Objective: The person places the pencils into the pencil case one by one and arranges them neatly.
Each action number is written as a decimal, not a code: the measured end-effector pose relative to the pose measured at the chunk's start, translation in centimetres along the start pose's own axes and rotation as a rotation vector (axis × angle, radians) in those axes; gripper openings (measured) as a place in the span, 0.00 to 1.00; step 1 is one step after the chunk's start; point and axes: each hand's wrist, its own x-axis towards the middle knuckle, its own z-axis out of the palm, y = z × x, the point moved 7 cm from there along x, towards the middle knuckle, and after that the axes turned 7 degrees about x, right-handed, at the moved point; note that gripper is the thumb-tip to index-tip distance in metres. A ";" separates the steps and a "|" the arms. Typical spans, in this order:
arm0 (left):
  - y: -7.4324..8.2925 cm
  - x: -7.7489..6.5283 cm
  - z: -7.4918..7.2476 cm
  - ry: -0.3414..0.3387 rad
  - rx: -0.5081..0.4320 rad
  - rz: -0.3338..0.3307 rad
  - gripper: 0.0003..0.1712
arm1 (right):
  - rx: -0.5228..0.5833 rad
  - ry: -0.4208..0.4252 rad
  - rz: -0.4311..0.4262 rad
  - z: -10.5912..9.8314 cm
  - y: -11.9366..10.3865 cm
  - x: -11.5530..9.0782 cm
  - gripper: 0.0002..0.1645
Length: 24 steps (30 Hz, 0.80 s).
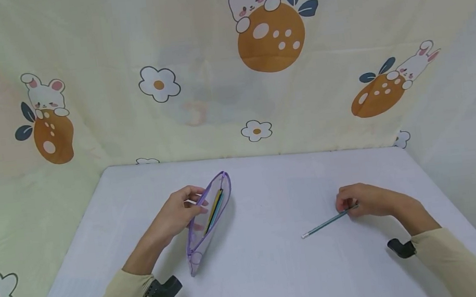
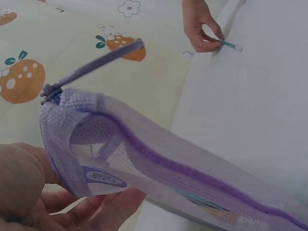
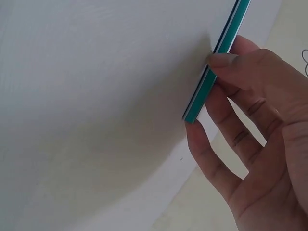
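Note:
On the left, my left hand (image 1: 182, 208) grips the side of a mesh zip pouch (image 1: 201, 247) with purple edging, its thumb and fingers on either side of the wall. The pouch stands tilted with its mouth spread. Inside lie a few pencils (image 1: 214, 211), yellow, dark and teal. The left wrist view shows the pouch (image 2: 159, 161) close up, with a zip pull (image 2: 103, 60) sticking out at one end. My right hand (image 1: 367, 199) pinches a green striped pencil (image 1: 325, 225) near one end. Its pale end points toward the pouch, a good way apart from it.
A white-covered table (image 1: 278, 280) lies under both hands. Behind it hangs a cream curtain (image 1: 200, 36) printed with rabbits and flowers, which also runs along the left and right sides. Black wrist cameras (image 1: 164, 289) sit at both sleeve cuffs.

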 end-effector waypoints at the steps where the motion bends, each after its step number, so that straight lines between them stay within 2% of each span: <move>1: 0.0 0.0 0.0 0.001 0.002 0.000 0.24 | -0.010 0.003 0.005 0.0 -0.1 0.0 0.18; 6: 0.0 0.0 -0.1 0.000 -0.002 0.008 0.24 | -0.043 0.010 0.039 0.0 -0.4 0.3 0.19; 14: 0.0 -0.1 -0.1 -0.002 -0.009 0.012 0.24 | -0.157 0.007 0.043 -0.4 -1.1 0.6 0.19; 24: 0.1 -0.1 -0.3 -0.001 -0.011 0.012 0.24 | -0.225 0.069 -0.062 -1.9 -3.0 1.2 0.20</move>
